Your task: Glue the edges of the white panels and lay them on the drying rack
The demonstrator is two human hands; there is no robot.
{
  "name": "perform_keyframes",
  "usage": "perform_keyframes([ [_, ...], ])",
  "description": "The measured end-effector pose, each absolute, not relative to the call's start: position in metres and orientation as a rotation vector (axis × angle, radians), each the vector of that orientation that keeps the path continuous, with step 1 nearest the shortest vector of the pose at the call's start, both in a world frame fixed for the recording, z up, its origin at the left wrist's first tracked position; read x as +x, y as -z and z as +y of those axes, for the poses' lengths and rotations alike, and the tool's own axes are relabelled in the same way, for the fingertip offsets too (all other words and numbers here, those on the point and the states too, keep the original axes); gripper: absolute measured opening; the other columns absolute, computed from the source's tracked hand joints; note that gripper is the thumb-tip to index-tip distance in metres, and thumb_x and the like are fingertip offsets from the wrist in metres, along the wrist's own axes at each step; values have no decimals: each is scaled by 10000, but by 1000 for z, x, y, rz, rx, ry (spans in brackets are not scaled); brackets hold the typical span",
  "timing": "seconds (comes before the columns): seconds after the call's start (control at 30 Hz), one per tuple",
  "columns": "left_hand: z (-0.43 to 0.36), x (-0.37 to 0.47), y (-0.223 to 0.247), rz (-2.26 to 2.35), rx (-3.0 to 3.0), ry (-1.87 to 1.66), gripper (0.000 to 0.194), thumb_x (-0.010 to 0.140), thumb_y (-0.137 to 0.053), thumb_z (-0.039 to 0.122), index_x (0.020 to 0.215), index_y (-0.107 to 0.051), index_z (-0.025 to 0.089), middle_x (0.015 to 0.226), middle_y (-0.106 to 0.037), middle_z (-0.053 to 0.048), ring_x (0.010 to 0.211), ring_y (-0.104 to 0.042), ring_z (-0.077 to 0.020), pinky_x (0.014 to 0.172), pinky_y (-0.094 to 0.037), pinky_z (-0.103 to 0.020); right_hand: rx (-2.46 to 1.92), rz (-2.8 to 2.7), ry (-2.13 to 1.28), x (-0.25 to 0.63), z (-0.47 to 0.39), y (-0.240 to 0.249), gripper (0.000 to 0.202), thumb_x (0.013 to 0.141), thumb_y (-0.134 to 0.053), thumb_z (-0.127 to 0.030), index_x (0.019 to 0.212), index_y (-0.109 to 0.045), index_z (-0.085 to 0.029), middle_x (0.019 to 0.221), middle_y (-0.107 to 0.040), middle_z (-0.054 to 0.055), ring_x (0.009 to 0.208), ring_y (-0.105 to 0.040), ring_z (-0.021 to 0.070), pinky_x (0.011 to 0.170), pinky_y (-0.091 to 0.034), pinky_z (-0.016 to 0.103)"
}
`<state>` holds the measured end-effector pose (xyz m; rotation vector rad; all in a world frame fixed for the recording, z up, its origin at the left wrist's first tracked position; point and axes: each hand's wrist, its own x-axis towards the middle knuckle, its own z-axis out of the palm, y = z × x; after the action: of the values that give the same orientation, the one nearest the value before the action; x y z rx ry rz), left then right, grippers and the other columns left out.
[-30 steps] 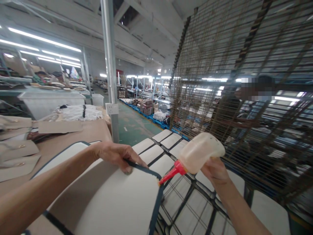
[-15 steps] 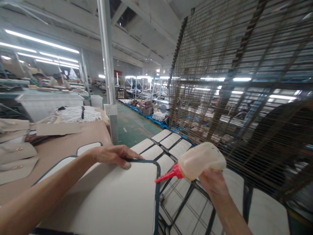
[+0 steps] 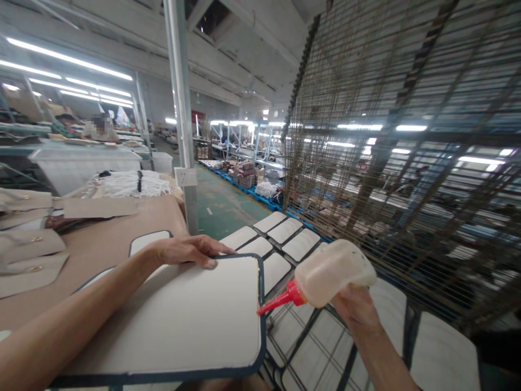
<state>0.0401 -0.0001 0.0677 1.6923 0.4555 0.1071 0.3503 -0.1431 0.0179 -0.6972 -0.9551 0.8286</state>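
My left hand (image 3: 191,251) grips the far edge of a cream panel (image 3: 183,315) with a dark blue border, its thumb on top and the fingers over the rim. A translucent squeeze bottle (image 3: 334,271) with a red nozzle (image 3: 283,298) lies tilted in my right hand (image 3: 358,307), whose fingers are mostly behind it. The nozzle tip meets the panel's right edge, beside the border. A thin line of pale glue shows along that edge near the upper right corner. Beneath lie more bordered panels (image 3: 148,239) at the left.
Many similar cream panels (image 3: 301,244) lie in rows on a wire rack to the right. Tilted wire racks (image 3: 366,136) rise above them. A brown table (image 3: 150,217) with beige pieces (image 3: 24,260) is on the left, near a metal post (image 3: 181,108). A person (image 3: 100,127) sits far back.
The nozzle tip has slid down along the panel's right edge. The panel has tilted, its near edge rising so the bottom border shows. My left hand stays on the far edge.
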Motion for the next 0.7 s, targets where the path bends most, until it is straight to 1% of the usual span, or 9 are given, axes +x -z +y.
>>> perform_keyframes([
  [0.1, 3, 38, -63, 459, 1651, -118, 520, 742, -693, 349, 1233, -640, 189, 975, -745, -72, 875, -671, -281, 698, -525, -279, -741, -973, -858, 351, -144, -16, 696, 473, -867, -440, 1111, -646, -269, 809, -743, 77, 718, -699, 299, 793, -556, 512],
  [0.17, 5, 37, -61, 484, 1639, -142, 481, 739, -695, 347, 1190, -668, 182, 1020, -737, -76, 867, -672, -272, 687, -522, -269, -764, -978, -890, 352, -144, -14, 726, 465, -864, -459, 1127, -635, -267, 858, -742, 92, 750, -698, 308, 807, -547, 521],
  [0.27, 6, 35, -58, 524, 1627, -169, 441, 734, -697, 351, 1131, -697, 156, 1035, -733, -97, 792, -679, -255, 629, -514, -255, -777, -984, -909, 353, -144, -11, 711, 471, -861, -450, 1121, -634, -272, 843, -743, 85, 762, -696, 307, 826, -537, 522],
  [0.33, 8, 33, -56, 534, 1600, -170, 472, 740, -691, 349, 1173, -675, 163, 1002, -741, -102, 737, -683, -248, 598, -511, -258, -777, -984, -902, 354, -144, -10, 692, 466, -862, -441, 1101, -642, -276, 814, -742, 72, 760, -696, 303, 830, -537, 517],
  [0.4, 10, 32, -53, 544, 1562, -177, 523, 747, -687, 336, 1243, -629, 181, 987, -744, -103, 723, -690, -249, 595, -515, -268, -779, -973, -906, 354, -144, -10, 690, 461, -860, -458, 1090, -647, -271, 806, -741, 72, 773, -695, 310, 827, -536, 524],
  [0.47, 13, 29, -49, 560, 1533, -202, 551, 753, -685, 319, 1281, -598, 186, 1011, -740, -113, 758, -697, -261, 601, -520, -272, -777, -961, -909, 355, -145, -9, 693, 467, -856, -468, 1094, -648, -260, 813, -740, 82, 790, -693, 325, 822, -533, 541],
  [0.6, 22, 24, -41, 582, 1480, -289, 559, 743, -703, 277, 1284, -594, 189, 1055, -730, -120, 859, -697, -287, 648, -538, -284, -766, -963, -899, 360, -145, -3, 665, 536, -844, -410, 1145, -629, -253, 900, -736, 109, 860, -684, 338, 841, -522, 557],
  [0.7, 29, 22, -33, 570, 1440, -358, 544, 740, -711, 244, 1271, -605, 198, 1078, -724, -115, 900, -693, -283, 710, -548, -301, -761, -930, -838, 358, -146, -1, 680, 559, -826, -434, 1180, -610, -259, 950, -729, 119, 879, -682, 335, 827, -535, 544],
])
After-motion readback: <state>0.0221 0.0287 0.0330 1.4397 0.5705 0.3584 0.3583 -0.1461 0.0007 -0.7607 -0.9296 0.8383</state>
